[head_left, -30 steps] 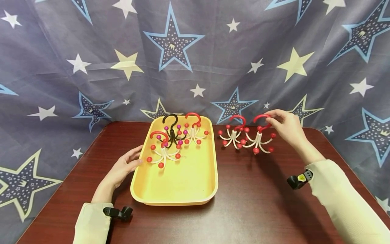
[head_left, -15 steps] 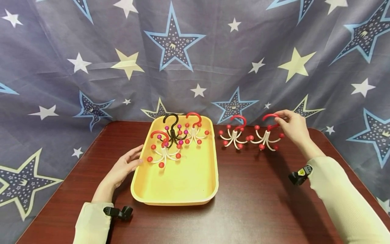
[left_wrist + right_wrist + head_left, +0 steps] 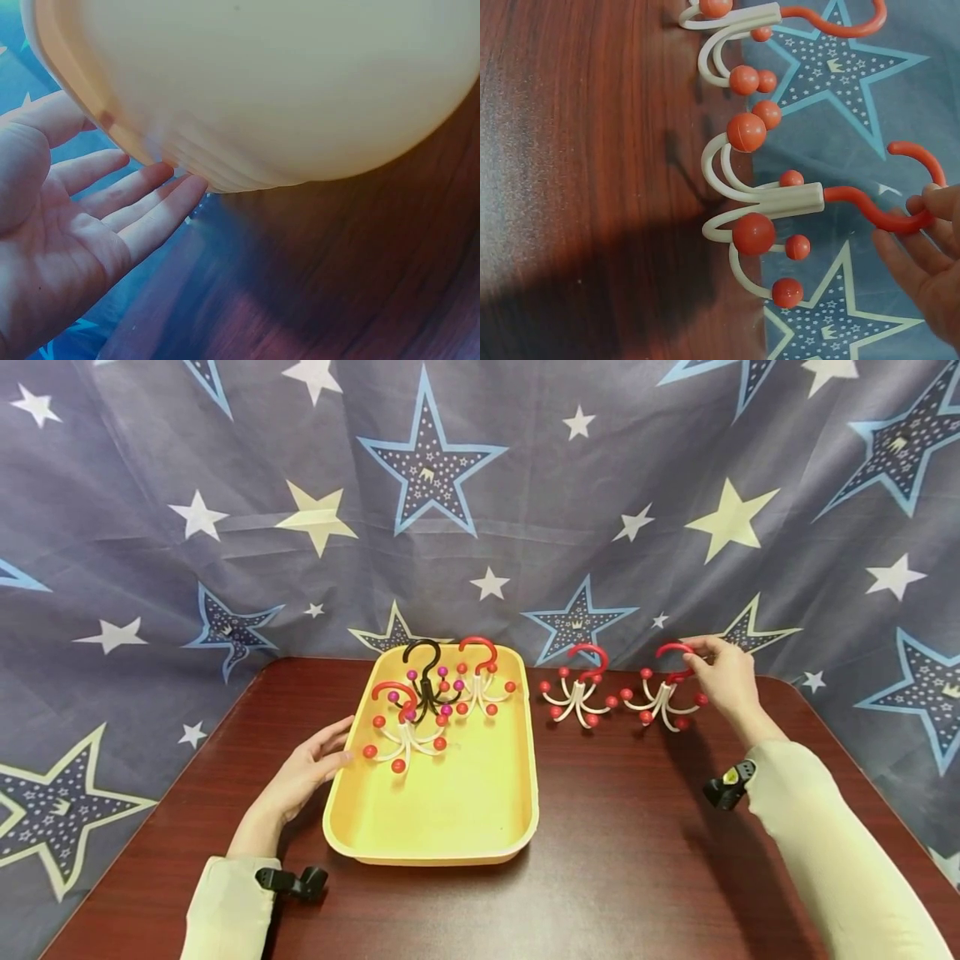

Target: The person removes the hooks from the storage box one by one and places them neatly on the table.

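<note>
My right hand [image 3: 726, 675] pinches the red hook of a white multi-arm hanger [image 3: 663, 696] with red ball tips. In the right wrist view, thumb and fingers hold the bend of the hook [image 3: 900, 221]. Whether its arms touch the table is hard to tell. A matching red-and-white hanger [image 3: 577, 695] stands just left of it. My left hand [image 3: 300, 772] rests against the left side of a yellow tray [image 3: 431, 860]; the left wrist view shows its fingers [image 3: 161, 217] nearly straight along the wall. Inside the tray are two red-and-white hangers [image 3: 406, 739] and one black hanger with purple balls [image 3: 426, 689].
A dark reddish-brown table [image 3: 622, 860] carries everything. Behind its far edge hangs a grey-blue curtain [image 3: 480, 510] with stars. Each wrist wears a black camera strap [image 3: 292, 882]. The tray stands left of the two hangers on the table.
My right hand has moved the held hanger to the right, away from the standing one, so a small gap shows between them. The left hand and tray stay in place.
</note>
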`<state>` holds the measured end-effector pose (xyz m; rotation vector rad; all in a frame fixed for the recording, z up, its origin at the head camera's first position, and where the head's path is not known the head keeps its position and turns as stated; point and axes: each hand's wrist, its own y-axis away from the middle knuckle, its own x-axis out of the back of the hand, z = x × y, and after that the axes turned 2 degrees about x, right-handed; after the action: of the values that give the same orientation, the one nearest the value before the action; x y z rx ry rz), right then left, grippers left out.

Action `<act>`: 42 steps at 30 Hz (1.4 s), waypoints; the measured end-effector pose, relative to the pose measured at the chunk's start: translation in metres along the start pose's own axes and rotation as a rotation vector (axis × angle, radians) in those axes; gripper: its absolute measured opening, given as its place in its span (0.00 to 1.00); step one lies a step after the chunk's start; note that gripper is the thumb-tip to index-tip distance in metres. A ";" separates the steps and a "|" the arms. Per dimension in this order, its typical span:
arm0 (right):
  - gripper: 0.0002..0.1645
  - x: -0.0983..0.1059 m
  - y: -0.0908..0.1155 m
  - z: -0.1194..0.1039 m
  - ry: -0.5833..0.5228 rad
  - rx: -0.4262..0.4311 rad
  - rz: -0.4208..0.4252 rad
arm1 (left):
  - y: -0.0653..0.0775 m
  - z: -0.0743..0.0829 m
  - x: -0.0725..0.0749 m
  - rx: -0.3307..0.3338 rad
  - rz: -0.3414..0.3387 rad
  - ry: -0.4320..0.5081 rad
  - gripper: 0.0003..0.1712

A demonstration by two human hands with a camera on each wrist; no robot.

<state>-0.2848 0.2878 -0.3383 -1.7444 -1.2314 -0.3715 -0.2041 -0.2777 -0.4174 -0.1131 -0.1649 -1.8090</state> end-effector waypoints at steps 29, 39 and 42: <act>0.13 -0.009 -0.008 -0.023 -0.057 0.013 0.028 | 0.000 0.001 -0.002 -0.003 -0.007 0.013 0.36; 0.11 -0.028 -0.014 -0.072 -0.157 0.103 -0.006 | -0.001 -0.001 0.000 -0.002 0.000 0.005 0.36; 0.12 -0.035 -0.013 -0.087 -0.188 0.133 -0.029 | -0.001 -0.001 0.000 -0.004 -0.001 0.004 0.36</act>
<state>-0.2894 0.1971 -0.3110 -1.6777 -1.3840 -0.1402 -0.2047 -0.2773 -0.4183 -0.1116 -0.1586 -1.8106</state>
